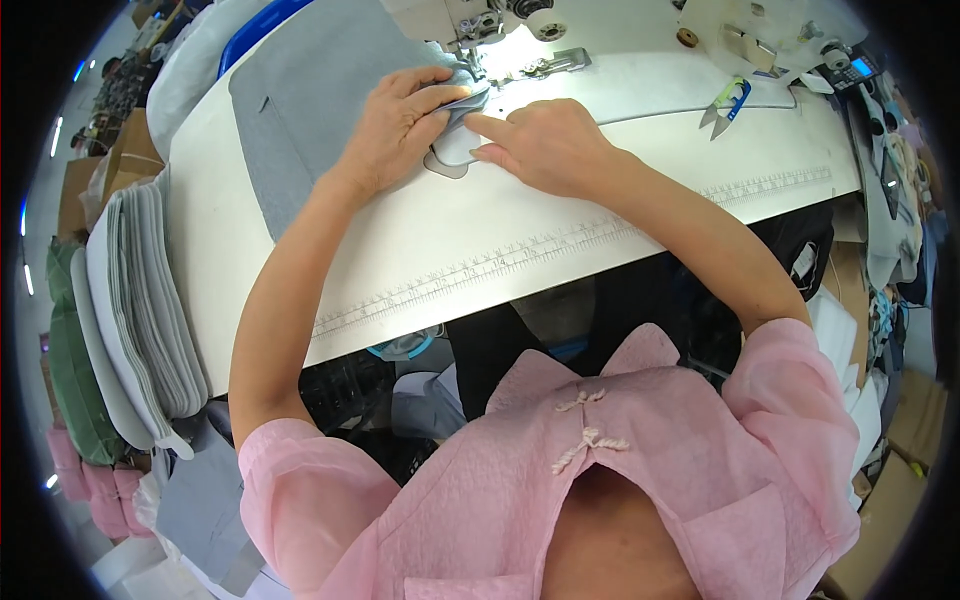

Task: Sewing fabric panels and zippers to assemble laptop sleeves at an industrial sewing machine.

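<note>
Grey-blue fabric [310,95] lies over the left part of the white table, its right end bunched and folded below the needle area of a sewing machine [480,28]. My left hand [400,130] is closed on that folded fabric, fingertips near the presser foot. From the other side comes my right hand [550,147], its index finger and thumb at the edge of a small white rounded piece [456,148]. The rest of its fingers are curled under. Part of the white piece is hidden beneath the fabric and my hands.
A printed ruler strip [480,268] runs along the table's front edge. Thread snips [725,108] with green and blue handles lie to the right, near a brown bobbin [687,37]. Stacked grey-white fabric pieces [145,310] hang at the left. A small control panel [855,68] sits far right.
</note>
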A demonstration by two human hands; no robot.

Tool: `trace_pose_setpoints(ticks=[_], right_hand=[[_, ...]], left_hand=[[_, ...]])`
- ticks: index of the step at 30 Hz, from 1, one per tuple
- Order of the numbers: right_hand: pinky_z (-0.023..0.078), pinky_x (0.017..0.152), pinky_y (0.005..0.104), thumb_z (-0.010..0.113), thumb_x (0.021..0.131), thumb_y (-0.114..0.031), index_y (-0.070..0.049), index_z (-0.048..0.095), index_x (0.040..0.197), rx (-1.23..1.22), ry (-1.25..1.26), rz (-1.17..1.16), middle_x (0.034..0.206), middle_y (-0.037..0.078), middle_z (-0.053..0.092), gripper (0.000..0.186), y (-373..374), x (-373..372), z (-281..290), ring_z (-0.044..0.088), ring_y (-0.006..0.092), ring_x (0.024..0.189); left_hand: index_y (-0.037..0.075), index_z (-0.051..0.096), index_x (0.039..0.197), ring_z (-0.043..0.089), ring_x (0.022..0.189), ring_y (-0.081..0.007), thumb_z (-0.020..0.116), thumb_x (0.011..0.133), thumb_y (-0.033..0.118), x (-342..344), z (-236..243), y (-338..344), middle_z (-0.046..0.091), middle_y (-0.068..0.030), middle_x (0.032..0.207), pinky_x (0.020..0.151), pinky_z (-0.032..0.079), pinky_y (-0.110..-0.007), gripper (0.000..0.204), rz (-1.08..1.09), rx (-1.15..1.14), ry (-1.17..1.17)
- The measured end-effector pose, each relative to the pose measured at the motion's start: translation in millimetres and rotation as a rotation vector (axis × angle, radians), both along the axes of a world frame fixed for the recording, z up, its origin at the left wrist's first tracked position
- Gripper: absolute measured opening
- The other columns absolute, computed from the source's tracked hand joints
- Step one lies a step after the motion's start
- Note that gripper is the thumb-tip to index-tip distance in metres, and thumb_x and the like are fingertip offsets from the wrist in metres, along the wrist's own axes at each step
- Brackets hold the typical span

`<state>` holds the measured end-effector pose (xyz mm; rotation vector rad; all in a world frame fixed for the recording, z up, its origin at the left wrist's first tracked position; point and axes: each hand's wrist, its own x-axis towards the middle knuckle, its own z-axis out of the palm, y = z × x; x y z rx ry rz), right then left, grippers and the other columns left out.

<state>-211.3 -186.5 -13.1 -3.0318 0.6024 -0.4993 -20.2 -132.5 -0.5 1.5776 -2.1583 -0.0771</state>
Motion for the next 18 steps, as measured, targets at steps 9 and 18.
trace_pose_setpoints(ticks=[9,18], right_hand=[[0.046,0.051,0.0295,0.040,0.085,-0.043,-0.003,0.051,0.099,0.201,0.267,-0.264,0.065,0.007,0.061,0.044,9.2,4.8,24.6,0.061,0.0196,0.060],[0.046,0.054,0.0312,0.036,0.088,-0.040,-0.012,0.046,0.116,0.111,0.123,-0.255,0.066,0.006,0.059,0.041,-0.7,-7.7,8.6,0.059,0.0204,0.063]], left_hand=[[0.019,0.055,0.111,0.031,0.118,-0.0213,0.040,0.081,0.021,-2.8,0.3,2.6,0.039,-0.0038,0.125,0.102,0.022,-0.032,0.034,0.052,0.083,-0.154],[0.031,0.051,0.114,0.023,0.125,-0.0202,0.037,0.086,0.033,-8.6,-3.1,5.2,0.032,0.0008,0.132,0.105,0.012,-0.042,0.031,0.122,0.050,-0.425]])
